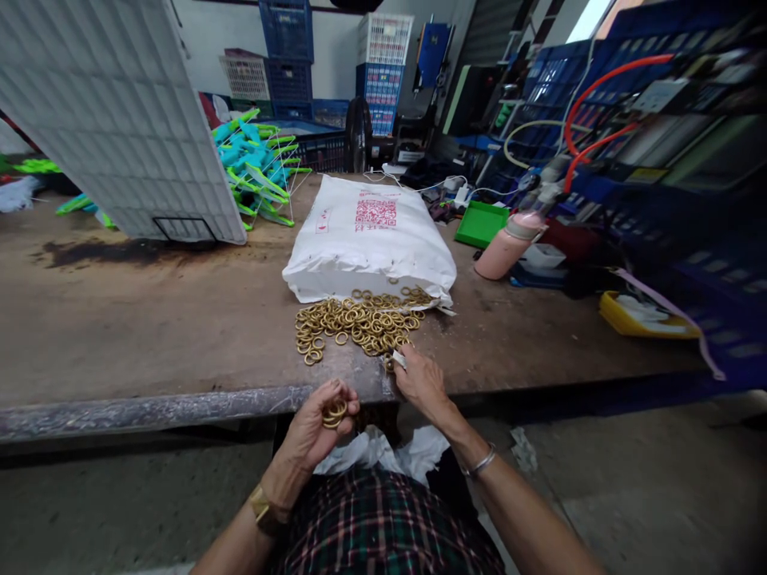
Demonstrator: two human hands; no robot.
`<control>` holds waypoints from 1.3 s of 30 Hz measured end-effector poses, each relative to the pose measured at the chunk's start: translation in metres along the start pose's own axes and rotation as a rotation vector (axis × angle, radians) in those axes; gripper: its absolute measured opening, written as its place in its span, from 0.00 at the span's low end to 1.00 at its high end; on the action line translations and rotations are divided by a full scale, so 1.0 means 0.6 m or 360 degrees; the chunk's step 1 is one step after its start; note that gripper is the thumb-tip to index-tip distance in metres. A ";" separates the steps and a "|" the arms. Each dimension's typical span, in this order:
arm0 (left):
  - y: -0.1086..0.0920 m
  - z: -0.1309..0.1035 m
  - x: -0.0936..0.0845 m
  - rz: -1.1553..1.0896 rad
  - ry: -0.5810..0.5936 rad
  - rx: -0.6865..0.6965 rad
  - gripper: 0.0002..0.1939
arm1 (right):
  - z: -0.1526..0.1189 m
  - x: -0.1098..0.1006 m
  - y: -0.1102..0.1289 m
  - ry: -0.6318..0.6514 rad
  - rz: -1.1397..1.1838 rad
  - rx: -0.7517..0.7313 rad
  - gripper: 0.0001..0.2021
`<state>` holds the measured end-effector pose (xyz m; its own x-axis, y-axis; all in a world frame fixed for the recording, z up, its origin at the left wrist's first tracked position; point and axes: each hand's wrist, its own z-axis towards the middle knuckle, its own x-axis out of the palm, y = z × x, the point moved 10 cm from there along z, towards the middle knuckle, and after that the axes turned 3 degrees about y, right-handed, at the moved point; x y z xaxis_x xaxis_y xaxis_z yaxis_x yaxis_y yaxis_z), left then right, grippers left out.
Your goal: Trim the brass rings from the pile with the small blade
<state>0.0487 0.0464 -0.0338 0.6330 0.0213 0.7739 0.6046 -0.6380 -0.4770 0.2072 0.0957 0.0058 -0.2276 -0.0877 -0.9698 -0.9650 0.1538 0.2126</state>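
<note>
A heap of brass-coloured rings (359,319) lies on the brown table (240,319), against the open end of a white sack (371,231) with red print. My left hand (320,419) is curled around several of the rings in front of the table's edge. My right hand (419,379) reaches over the edge at the near right side of the heap. Its fingers pinch a small whitish piece (399,359), with a ring next to it.
A large pale grey panel (132,120) leans at the left, beside green and blue plastic pieces (257,168). At the right are a green tray (481,224), a pink bottle (506,246) and a yellow tray (647,317). Stacked crates (383,76) stand behind.
</note>
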 end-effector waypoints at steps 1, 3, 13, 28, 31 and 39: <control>0.000 0.002 -0.003 -0.0010 -0.0021 0.0004 0.11 | 0.000 0.000 0.001 0.0000 0.0014 -0.0003 0.09; 0.000 0.007 -0.003 0.0011 -0.0046 0.0012 0.11 | 0.000 -0.001 0.004 -0.0005 0.0055 -0.0010 0.09; -0.054 0.015 0.017 0.1088 -0.0263 0.0524 0.12 | 0.014 0.003 0.035 -0.0095 0.0977 -0.0206 0.08; -0.087 -0.002 0.049 0.1899 -0.0202 0.1150 0.12 | 0.004 0.057 0.078 0.0264 0.1828 0.0066 0.07; -0.090 -0.006 0.052 0.1904 -0.0221 0.1189 0.14 | 0.003 0.056 0.087 0.0277 0.1822 0.0021 0.07; -0.088 0.000 0.043 0.1919 -0.0255 0.1075 0.13 | 0.001 0.059 0.092 0.0265 0.1754 -0.0029 0.10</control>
<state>0.0331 0.0806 0.0114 0.9452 -0.1535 -0.2883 -0.2631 0.1649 -0.9506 0.1459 0.1016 -0.0168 -0.9742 -0.0433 -0.2215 -0.2256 0.2148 0.9502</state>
